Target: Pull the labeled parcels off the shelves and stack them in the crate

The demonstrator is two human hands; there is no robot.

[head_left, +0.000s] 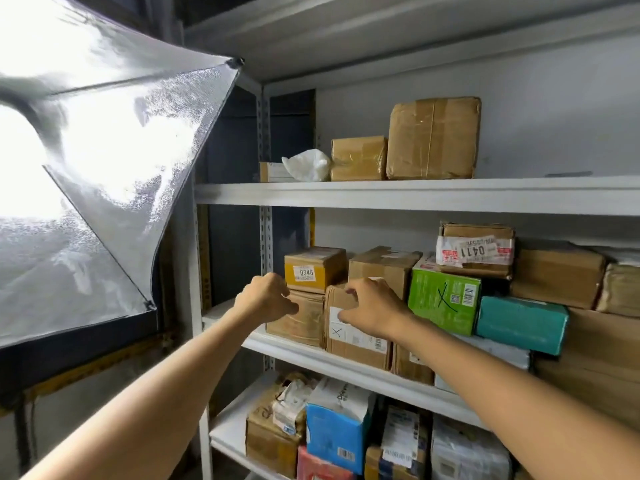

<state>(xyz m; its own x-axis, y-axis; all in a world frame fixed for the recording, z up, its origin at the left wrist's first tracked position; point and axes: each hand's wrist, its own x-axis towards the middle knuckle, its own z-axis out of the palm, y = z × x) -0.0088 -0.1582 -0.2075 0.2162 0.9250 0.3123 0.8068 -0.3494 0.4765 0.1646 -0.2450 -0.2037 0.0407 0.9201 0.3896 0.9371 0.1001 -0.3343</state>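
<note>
**Both hands at the middle shelf, right one on the X-marked parcel**

From my station I see both arms stretched toward the middle shelf (311, 358). My right hand (370, 310) holds the X-marked parcel (356, 344), a brown carton standing at the shelf's front edge. The fingers are hooked over its top and the thumb lies on its white label.

My left hand (265, 299) is just left of it, fingers curled in. It is in front of the plain brown box (301, 323) that carries the yellow 0346 box (315, 268). I cannot tell whether that hand grips anything.

To the right of the parcel a green box (443, 299), also marked with an X, leans beside a teal parcel (519, 323). Above them sits the 0411 box (476, 251). A bright studio softbox (104, 168) fills the left of my view.
</note>
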